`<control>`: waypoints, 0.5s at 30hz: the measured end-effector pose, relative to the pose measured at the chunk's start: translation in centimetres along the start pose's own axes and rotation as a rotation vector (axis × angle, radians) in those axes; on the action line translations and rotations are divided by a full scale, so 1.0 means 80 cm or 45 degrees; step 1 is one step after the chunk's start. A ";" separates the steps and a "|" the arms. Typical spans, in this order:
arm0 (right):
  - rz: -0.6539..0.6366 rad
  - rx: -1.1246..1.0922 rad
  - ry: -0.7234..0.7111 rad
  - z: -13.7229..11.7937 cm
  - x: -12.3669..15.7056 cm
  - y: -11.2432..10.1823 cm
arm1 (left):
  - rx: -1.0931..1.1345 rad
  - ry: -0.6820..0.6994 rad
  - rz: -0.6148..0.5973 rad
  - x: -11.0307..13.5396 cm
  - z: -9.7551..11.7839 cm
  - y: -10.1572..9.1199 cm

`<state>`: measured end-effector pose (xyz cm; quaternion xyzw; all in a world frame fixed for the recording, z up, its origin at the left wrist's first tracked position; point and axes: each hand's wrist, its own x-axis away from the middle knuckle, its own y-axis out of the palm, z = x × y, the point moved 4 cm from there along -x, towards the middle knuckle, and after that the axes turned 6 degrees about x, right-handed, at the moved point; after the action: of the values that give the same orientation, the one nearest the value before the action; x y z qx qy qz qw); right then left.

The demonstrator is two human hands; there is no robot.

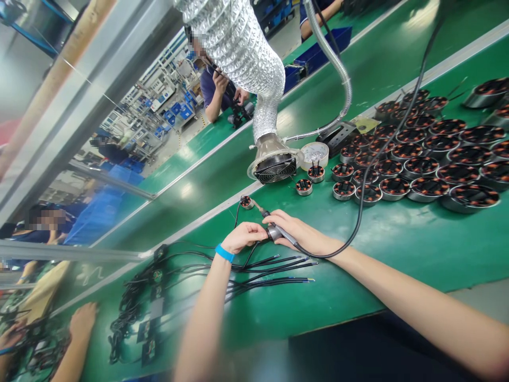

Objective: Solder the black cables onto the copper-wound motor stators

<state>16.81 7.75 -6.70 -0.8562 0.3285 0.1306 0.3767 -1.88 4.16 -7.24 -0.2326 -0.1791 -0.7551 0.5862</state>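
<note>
My right hand (296, 231) is closed around a soldering iron (287, 236), whose tip points up and left. Beneath that hand, its lower fingers touch a small grey motor stator (274, 232). My left hand (244, 237), with a blue band on its wrist, pinches the end of a black cable (249, 257) against the stator's left side. The joint between cable and stator is hidden by fingers. Just beyond both hands, another small copper-wound stator (246, 202) sits on the green bench. Several black cables with bared ends (278, 270) lie below my hands.
Many stators (421, 164) crowd the bench at right. A fume fan (275, 167) hangs from a silver duct (242, 48), beside a round tub (316, 154). The iron's cord (361, 196) arcs over the bench. Cable bundles (135, 302) and a co-worker's hands (81, 323) are at left.
</note>
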 end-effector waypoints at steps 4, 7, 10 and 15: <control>-0.008 -0.012 0.011 0.005 0.001 0.003 | 0.042 -0.015 0.044 0.001 -0.009 -0.003; 0.002 -0.006 0.009 0.007 0.001 0.004 | 0.062 -0.039 0.094 0.004 -0.015 -0.004; 0.009 0.000 -0.001 0.008 0.001 0.005 | 0.041 -0.034 0.135 0.009 -0.014 -0.006; 0.028 -0.028 0.010 0.010 0.001 0.005 | -0.111 0.063 0.213 0.019 -0.005 -0.010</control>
<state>16.67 8.10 -7.50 -0.8571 0.3380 0.1351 0.3646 -2.99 2.90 -6.66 -0.2533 -0.1114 -0.7162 0.6407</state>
